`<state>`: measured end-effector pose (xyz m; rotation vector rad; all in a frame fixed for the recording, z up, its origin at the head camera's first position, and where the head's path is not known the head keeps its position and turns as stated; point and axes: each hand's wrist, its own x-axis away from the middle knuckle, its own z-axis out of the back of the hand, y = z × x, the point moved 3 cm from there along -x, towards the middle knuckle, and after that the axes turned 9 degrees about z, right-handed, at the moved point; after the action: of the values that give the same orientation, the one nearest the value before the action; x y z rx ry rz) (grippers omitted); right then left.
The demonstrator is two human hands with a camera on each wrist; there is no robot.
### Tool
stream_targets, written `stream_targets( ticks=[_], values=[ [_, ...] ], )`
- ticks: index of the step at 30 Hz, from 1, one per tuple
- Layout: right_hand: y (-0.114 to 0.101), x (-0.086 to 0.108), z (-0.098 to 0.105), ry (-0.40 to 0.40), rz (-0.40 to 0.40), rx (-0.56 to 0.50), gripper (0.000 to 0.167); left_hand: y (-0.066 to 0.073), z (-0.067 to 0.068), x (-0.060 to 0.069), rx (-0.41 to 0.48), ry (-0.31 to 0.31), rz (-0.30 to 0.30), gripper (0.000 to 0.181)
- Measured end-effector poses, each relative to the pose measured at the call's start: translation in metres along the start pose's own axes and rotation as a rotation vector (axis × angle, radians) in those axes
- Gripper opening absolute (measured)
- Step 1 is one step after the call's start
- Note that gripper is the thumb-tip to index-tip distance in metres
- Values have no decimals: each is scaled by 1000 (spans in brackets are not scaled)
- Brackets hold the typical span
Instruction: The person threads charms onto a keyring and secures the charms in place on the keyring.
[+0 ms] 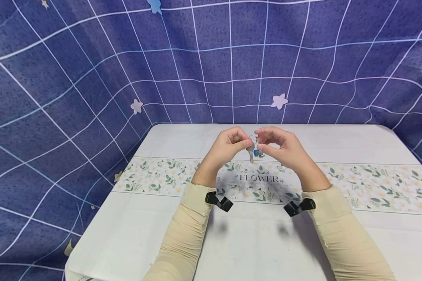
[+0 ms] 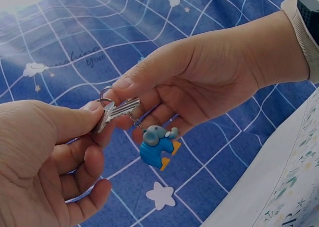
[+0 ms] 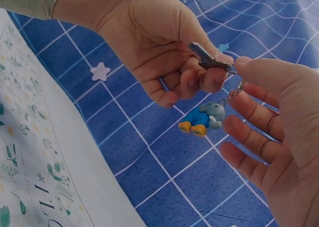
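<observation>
Above the table, my left hand [image 1: 228, 145] pinches a silver key [image 2: 121, 109] by its head between thumb and index finger. My right hand [image 1: 281, 147] holds the metal key ring [image 2: 103, 95] at its thumb and fingertips, opposite the left hand. A short chain [image 3: 235, 91] hangs from the ring. On the chain dangles a grey elephant charm [image 3: 201, 118] with a blue body and yellow feet, close to the right fingers. In the left wrist view the key's toothed blade points toward the right hand. Part of the ring is hidden by the fingertips.
A white tablecloth [image 1: 253, 242] with a floral band [image 1: 154, 175] marked "FLOWER" lies below the hands. Behind and to the left hangs a blue grid-patterned curtain [image 1: 218, 62] with stars. A black wrist mount [image 1: 219, 201] sits on each cream sleeve.
</observation>
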<state>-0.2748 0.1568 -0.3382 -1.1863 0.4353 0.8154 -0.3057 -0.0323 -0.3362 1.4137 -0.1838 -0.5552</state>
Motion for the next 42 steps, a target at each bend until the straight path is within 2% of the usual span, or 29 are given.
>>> stream_targets(
  ticks=[9, 19, 29, 42],
  values=[
    [-1, 0, 0, -26, 18, -41, 27, -2, 0, -1, 5, -6, -6, 6],
    [-1, 0, 0, -24, -43, 13, 20, 1, -1, 0, 1, -33, -8, 6],
    [-1, 0, 0, -23, -18, -12, 33, 1, 0, 1, 3, 4, 6, 6],
    [0, 1, 0, -18, -62, 36, 22, 2, -1, 2, -10, -19, 2, 6]
  ],
)
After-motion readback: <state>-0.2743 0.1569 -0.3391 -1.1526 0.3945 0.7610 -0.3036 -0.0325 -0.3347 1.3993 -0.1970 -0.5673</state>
